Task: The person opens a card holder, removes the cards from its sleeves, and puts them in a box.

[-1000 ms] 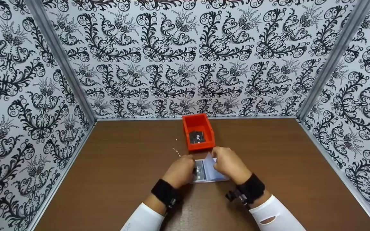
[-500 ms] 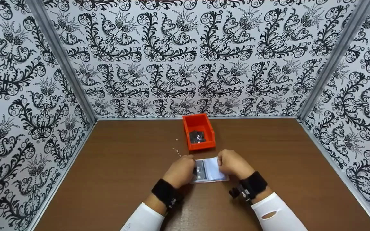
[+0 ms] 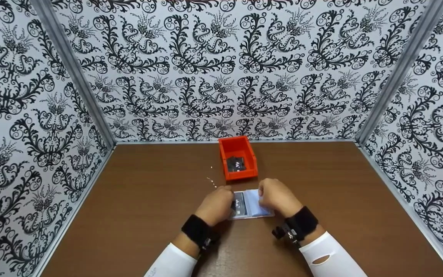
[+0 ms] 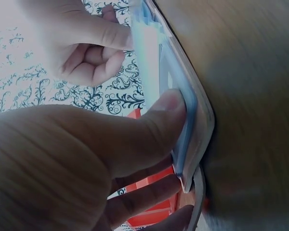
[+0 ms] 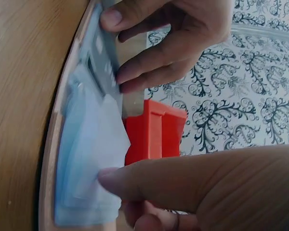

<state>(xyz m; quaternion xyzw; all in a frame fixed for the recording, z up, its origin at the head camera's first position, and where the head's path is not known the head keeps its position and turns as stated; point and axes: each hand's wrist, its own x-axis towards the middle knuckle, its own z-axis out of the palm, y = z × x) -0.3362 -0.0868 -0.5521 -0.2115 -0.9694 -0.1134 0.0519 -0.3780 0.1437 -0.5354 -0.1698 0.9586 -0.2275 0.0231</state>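
The wallet [image 4: 203, 120] lies spread on the table [image 3: 148, 200], near the bin [image 3: 241, 176]. The left hand [image 3: 214, 206] has its fingers clamped on one edge, thumb over the card [image 3: 239, 204]; the right hand [image 3: 279, 197] pinches the sleeves [image 5: 89, 159]. If the left grip eases, the wallet could slide or fold — and the thin, slick-looking sleeves may crease or slip away if pulled unevenly.

**Patterned walls [image 3: 221, 77] around a wooden tabletop [image 3: 148, 200]**

White, with black floral scrollwork, the walls fill the top and both sides. Grey metal posts [image 3: 74, 69] slant inward at left and right; pale trim [image 3: 167, 142] lines the tabletop's back edge. A faint sheen [image 3: 224, 254] lies on the brown wood, bottom centre.
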